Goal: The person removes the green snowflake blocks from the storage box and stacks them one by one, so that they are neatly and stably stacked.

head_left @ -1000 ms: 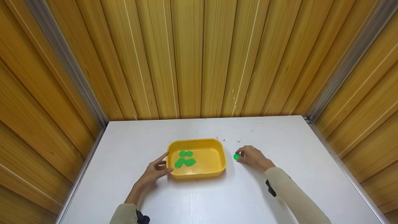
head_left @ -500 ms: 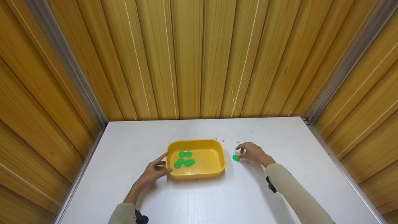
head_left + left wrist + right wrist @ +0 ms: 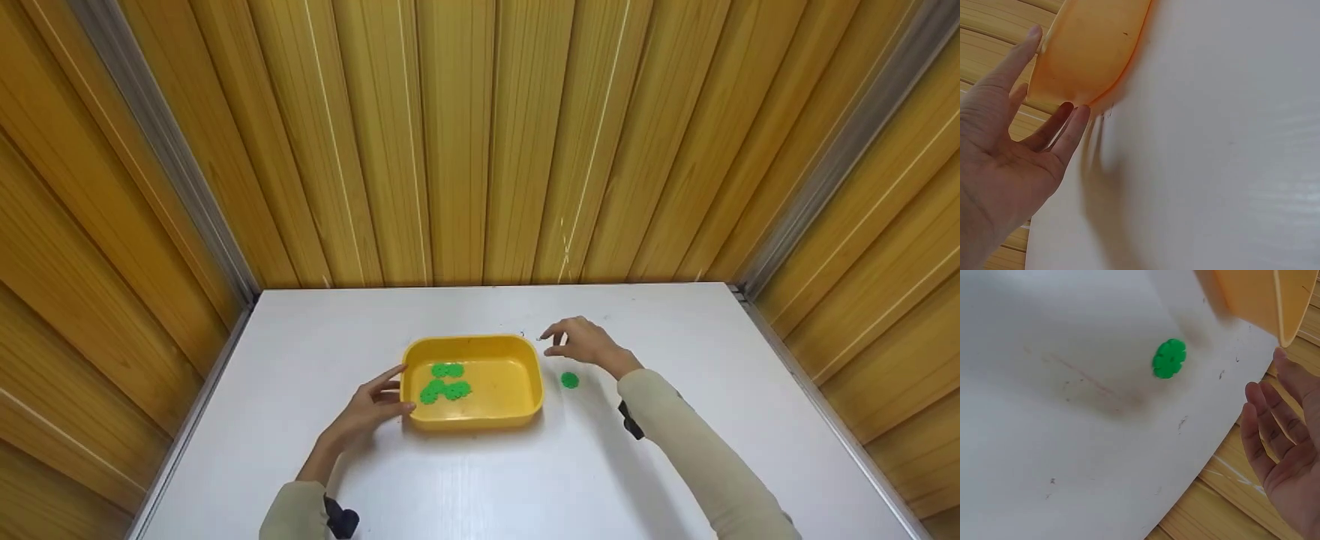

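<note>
- The left hand (image 3: 366,411) is spanning the left end of the yellow tray (image 3: 501,388), spread fingers and thumb resting against its rim and wall rather than wrapping around it.
- The right hand (image 3: 589,343) is hovering near the tray's right rim, fingers gently bent and parted from the thumb, holding nothing.
- A round, notch-edged green disc (image 3: 570,380) is lying on the smooth white table (image 3: 465,487), right of the tray.
- Similar green pieces (image 3: 457,390) are lying in the tray's left half.
- Wood-grain panels (image 3: 454,150) are standing behind.
</note>
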Motion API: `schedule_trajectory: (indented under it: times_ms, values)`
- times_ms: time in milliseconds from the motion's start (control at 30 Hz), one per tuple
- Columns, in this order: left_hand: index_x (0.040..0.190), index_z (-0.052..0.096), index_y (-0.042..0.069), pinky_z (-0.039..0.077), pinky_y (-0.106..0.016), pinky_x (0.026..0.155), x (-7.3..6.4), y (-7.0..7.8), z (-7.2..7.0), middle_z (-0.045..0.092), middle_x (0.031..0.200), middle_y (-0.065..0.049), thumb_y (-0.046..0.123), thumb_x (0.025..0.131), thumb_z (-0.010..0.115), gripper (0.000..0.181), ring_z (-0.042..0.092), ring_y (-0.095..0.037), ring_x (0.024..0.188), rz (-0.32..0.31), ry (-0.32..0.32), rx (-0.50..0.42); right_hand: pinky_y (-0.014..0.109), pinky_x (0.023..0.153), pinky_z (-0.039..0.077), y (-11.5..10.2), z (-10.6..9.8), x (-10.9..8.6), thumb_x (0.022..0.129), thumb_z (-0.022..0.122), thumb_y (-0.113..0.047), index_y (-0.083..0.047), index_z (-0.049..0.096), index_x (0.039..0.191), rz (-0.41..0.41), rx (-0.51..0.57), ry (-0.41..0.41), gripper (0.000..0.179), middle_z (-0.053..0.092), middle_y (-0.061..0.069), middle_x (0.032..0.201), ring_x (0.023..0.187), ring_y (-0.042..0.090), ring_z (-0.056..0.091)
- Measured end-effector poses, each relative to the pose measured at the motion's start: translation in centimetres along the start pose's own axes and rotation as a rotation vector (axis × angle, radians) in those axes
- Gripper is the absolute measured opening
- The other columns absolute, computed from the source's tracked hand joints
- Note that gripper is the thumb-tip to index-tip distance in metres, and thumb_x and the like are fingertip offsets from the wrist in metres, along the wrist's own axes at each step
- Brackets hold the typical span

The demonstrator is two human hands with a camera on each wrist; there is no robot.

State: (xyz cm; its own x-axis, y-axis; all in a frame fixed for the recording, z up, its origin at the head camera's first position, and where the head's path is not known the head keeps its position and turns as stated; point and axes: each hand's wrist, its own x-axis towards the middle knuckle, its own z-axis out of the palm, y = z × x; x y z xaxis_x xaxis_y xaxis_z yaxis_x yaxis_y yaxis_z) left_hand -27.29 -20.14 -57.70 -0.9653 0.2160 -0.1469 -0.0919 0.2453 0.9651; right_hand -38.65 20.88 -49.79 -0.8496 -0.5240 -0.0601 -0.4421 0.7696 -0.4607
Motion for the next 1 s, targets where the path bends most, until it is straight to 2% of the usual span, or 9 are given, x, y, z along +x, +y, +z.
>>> schedule_trajectory:
  times_ms: [133, 267, 367, 467, 567, 633, 800, 900, 1000]
  values:
    - [0.158, 0.039, 0.016, 0.056, -0.044, 0.104, 0.3, 0.0, 0.4, 0.047, 0.150, -0.027, 0.026, 0.093, 0.075, 0.075, 0.058, -0.037, 0.129, 0.010, 0.004, -0.014, 0.031, 0.069, 0.061, -1.2, -0.1, 1.0, 0.094, 0.075, -0.016, -0.001, 0.074, 0.119, -0.041, 0.059, 0.006, 0.030, 0.076, 0.017, 0.102, 0.078, 0.018, 0.069]
    - [0.159, 0.038, 0.019, 0.056, -0.045, 0.104, 0.3, -0.2, 0.9, 0.047, 0.150, -0.027, 0.026, 0.095, 0.074, 0.074, 0.059, -0.036, 0.128, 0.002, 0.010, -0.021, 0.024, 0.067, 0.058, -2.5, 0.5, 2.3, 0.095, 0.074, -0.017, 0.001, 0.073, 0.121, -0.053, 0.119, -0.025, 0.032, 0.076, 0.018, 0.104, 0.075, 0.014, 0.067]
    - [0.159, 0.038, 0.020, 0.056, -0.044, 0.104, 0.1, -0.3, 1.1, 0.046, 0.150, -0.027, 0.027, 0.095, 0.075, 0.075, 0.058, -0.037, 0.129, -0.006, 0.017, -0.029, 0.020, 0.064, 0.056, -3.7, 1.5, 3.4, 0.095, 0.073, -0.017, 0.002, 0.073, 0.121, -0.070, 0.159, -0.048, 0.032, 0.076, 0.019, 0.103, 0.076, 0.020, 0.069]
    - [0.159, 0.038, 0.021, 0.056, -0.044, 0.104, 0.0, -0.4, 1.2, 0.046, 0.150, -0.027, 0.027, 0.094, 0.075, 0.075, 0.058, -0.038, 0.130, -0.007, 0.022, -0.027, 0.019, 0.060, 0.055, -4.9, 2.8, 4.2, 0.095, 0.073, -0.017, 0.005, 0.073, 0.119, -0.086, 0.201, -0.083, 0.032, 0.076, 0.020, 0.099, 0.077, 0.033, 0.073]
    - [0.159, 0.039, 0.021, 0.056, -0.044, 0.104, -0.1, -0.6, 1.2, 0.046, 0.150, -0.027, 0.026, 0.094, 0.075, 0.074, 0.057, -0.039, 0.131, -0.005, 0.023, -0.028, 0.026, 0.061, 0.059, -6.1, 4.5, 4.8, 0.095, 0.073, -0.017, 0.006, 0.072, 0.119, -0.089, 0.234, -0.144, 0.032, 0.077, 0.020, 0.097, 0.083, 0.042, 0.073]
    - [0.159, 0.039, 0.021, 0.057, -0.044, 0.103, -0.2, -0.6, 1.3, 0.046, 0.150, -0.028, 0.025, 0.094, 0.075, 0.074, 0.058, -0.038, 0.130, -0.004, 0.025, -0.038, 0.033, 0.067, 0.063, -6.8, 5.7, 5.0, 0.095, 0.073, -0.016, 0.005, 0.072, 0.119, -0.079, 0.252, -0.199, 0.033, 0.077, 0.020, 0.100, 0.086, 0.043, 0.074]
    - [0.159, 0.038, 0.020, 0.057, -0.042, 0.101, -0.3, -0.8, 1.6, 0.043, 0.150, -0.029, 0.026, 0.094, 0.076, 0.076, 0.058, -0.035, 0.129, -0.009, 0.010, -0.068, 0.035, 0.073, 0.063, -7.8, 8.4, 5.1, 0.094, 0.075, -0.012, 0.002, 0.075, 0.117, -0.063, 0.230, -0.271, 0.027, 0.077, 0.018, 0.105, 0.085, 0.031, 0.075]
    - [0.160, 0.036, 0.019, 0.057, -0.041, 0.102, -0.4, -1.0, 1.9, 0.042, 0.151, -0.030, 0.025, 0.094, 0.075, 0.077, 0.058, -0.036, 0.129, -0.004, -0.003, -0.093, 0.031, 0.075, 0.063, -8.1, 9.5, 5.0, 0.090, 0.078, -0.011, -0.001, 0.076, 0.115, -0.052, 0.203, -0.272, 0.027, 0.077, 0.016, 0.105, 0.085, 0.024, 0.073]
    - [0.160, 0.035, 0.018, 0.057, -0.041, 0.102, -0.4, -1.3, 2.1, 0.042, 0.151, -0.031, 0.024, 0.095, 0.075, 0.077, 0.057, -0.038, 0.131, 0.009, -0.019, -0.108, 0.034, 0.085, 0.062, -8.3, 10.0, 4.7, 0.087, 0.082, -0.012, -0.005, 0.077, 0.115, -0.021, 0.185, -0.268, 0.030, 0.077, 0.013, 0.108, 0.091, 0.021, 0.070]
